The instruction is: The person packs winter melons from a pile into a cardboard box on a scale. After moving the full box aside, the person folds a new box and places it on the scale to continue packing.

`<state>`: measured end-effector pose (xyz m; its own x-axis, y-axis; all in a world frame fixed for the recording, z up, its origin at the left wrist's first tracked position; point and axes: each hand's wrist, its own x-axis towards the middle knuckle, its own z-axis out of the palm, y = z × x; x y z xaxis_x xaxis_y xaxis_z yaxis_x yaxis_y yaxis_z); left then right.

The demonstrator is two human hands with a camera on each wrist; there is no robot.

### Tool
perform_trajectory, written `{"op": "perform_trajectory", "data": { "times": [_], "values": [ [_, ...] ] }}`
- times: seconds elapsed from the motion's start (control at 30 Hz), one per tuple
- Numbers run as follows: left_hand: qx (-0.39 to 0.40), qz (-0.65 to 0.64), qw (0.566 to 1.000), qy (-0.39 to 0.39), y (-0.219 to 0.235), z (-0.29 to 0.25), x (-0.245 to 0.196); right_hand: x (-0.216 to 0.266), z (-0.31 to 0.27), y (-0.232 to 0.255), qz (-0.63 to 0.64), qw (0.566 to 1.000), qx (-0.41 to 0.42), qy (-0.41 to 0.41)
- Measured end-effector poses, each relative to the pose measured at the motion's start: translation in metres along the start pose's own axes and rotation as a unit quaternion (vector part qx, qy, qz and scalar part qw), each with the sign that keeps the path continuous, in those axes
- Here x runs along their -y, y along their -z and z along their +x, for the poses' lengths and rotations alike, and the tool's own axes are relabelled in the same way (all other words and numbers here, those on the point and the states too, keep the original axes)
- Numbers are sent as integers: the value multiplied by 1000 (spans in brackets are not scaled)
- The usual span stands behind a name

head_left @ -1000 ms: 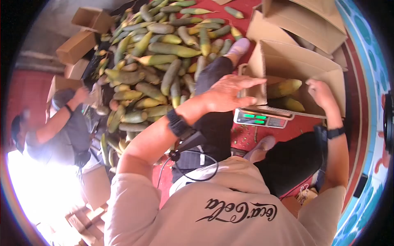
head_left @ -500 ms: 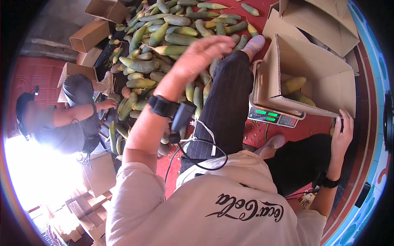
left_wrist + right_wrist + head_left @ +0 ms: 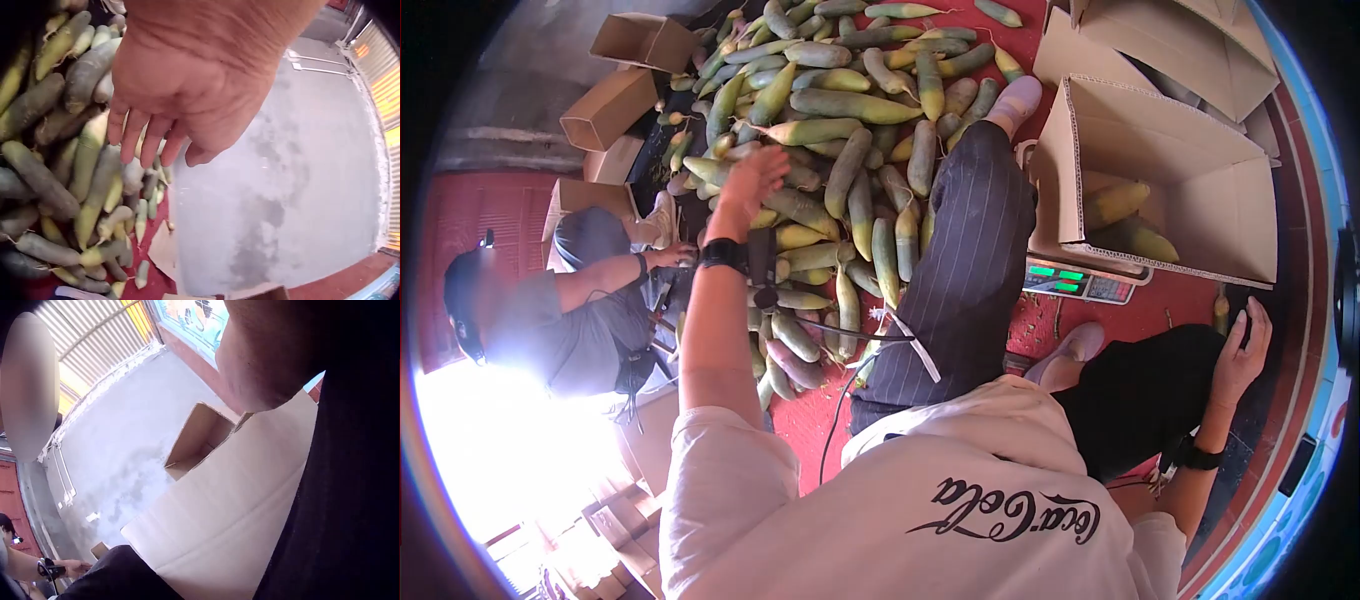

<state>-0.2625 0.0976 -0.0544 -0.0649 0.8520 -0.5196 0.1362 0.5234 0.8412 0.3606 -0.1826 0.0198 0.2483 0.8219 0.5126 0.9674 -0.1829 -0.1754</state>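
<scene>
My left hand (image 3: 754, 185) hangs over the left part of a heap of green radishes (image 3: 855, 105), its fingers spread and holding nothing. In the left wrist view the palm (image 3: 187, 81) faces the camera, fingers fairly straight, beside the heap. My right hand (image 3: 1240, 352) is by my knee, just below the near corner of an open cardboard box (image 3: 1215, 190), fingers extended and empty. Radishes (image 3: 1116, 204) lie inside that box, which stands on a scale (image 3: 1090, 284) with lit green digits. The right wrist view shows part of the right hand (image 3: 262, 362), its fingers hidden.
Empty-looking cartons (image 3: 610, 108) stand at the upper left, and more cardboard (image 3: 1180, 60) is at the upper right. Another person (image 3: 580, 320) crouches at the left, one arm reaching toward the heap. My legs (image 3: 945, 270) rest beside the heap and the scale. A cable crosses my lap.
My left hand has moved from the box's side leftward to over the heap. My right hand has come out of the box and dropped beside its near corner.
</scene>
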Motion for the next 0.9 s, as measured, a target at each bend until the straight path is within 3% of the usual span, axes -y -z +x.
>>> {"op": "perform_trajectory", "data": {
  "times": [0.13,0.33,0.37,0.4,0.43,0.47,0.5,0.57,0.6,0.63,0.7,0.73,0.83,0.9],
  "values": [
    [18,3,998,60,-17,40,43,-4,-1,-3,-20,1000,10,-1],
    [17,136,985,104,-50,89,70,-6,-3,-7,-50,998,35,-3],
    [22,137,985,106,-32,117,112,-6,-3,-7,-53,997,46,-20],
    [49,328,943,-27,-15,149,150,-6,-3,-7,-57,996,58,-37],
    [74,499,849,-161,-5,195,179,-7,-2,-8,-62,995,60,-40],
    [-19,250,967,42,-61,123,106,-7,-3,-8,-54,996,66,-34],
    [-13,251,967,42,-63,128,113,-7,-3,-8,-46,996,71,-29],
    [-18,358,933,24,-55,151,146,-4,-1,-8,-42,996,73,-29],
    [-59,441,896,-6,-59,151,148,-2,0,-7,-34,996,75,-26],
    [-56,442,895,-7,-61,150,150,1,1,-7,-36,996,75,-29],
    [-106,541,832,65,-84,111,117,6,3,-7,-44,995,80,-40],
    [-115,555,822,60,-85,109,117,5,2,-8,-44,995,80,-42],
    [-60,512,856,38,-79,102,127,1,1,-9,-37,996,72,-30],
    [-63,508,859,10,-77,88,134,2,1,-8,-28,997,69,-26]
  ]
}}
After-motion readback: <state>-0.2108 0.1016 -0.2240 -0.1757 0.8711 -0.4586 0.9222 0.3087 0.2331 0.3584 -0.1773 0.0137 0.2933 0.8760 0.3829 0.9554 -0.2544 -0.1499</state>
